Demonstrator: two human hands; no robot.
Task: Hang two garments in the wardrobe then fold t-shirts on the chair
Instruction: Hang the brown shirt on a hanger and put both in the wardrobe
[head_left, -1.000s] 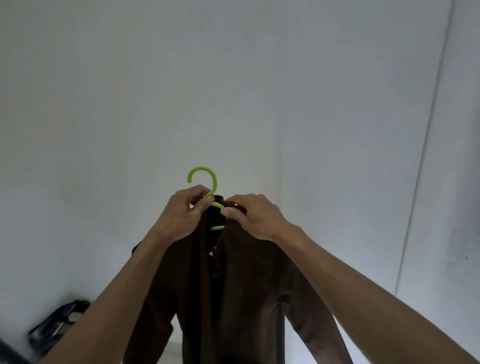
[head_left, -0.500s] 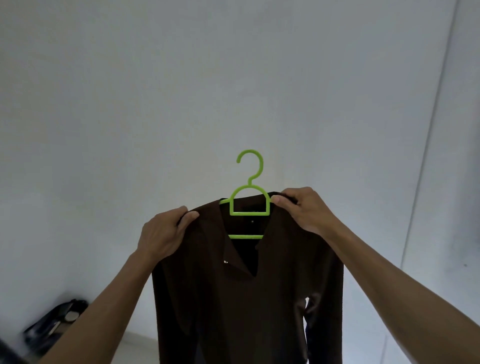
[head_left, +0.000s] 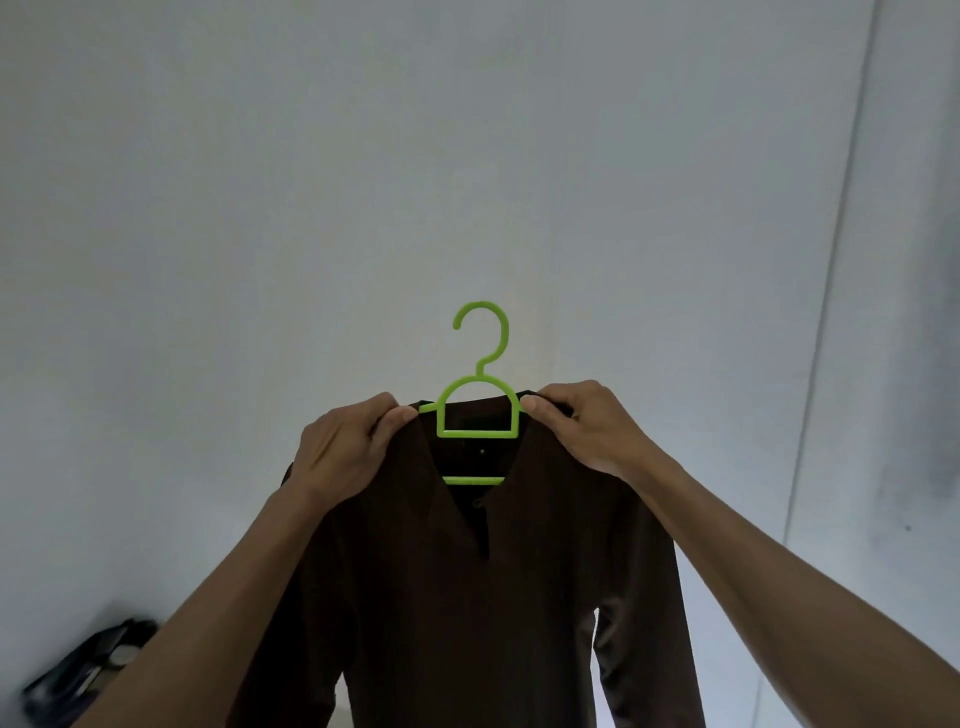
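Brown shirt (head_left: 467, 587), green hanger (head_left: 478, 400), both hands' grip.

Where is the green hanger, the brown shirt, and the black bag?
hanger (head_left: 479, 406): head view, on its curved top bar.
shirt (head_left: 467, 613): head view, on its front.
bag (head_left: 83, 670): head view, on its blurry middle, bottom left.

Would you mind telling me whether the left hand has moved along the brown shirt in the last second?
Yes. The left hand went from the green hanger neck out to the brown shirt shoulder, then back toward the collar.
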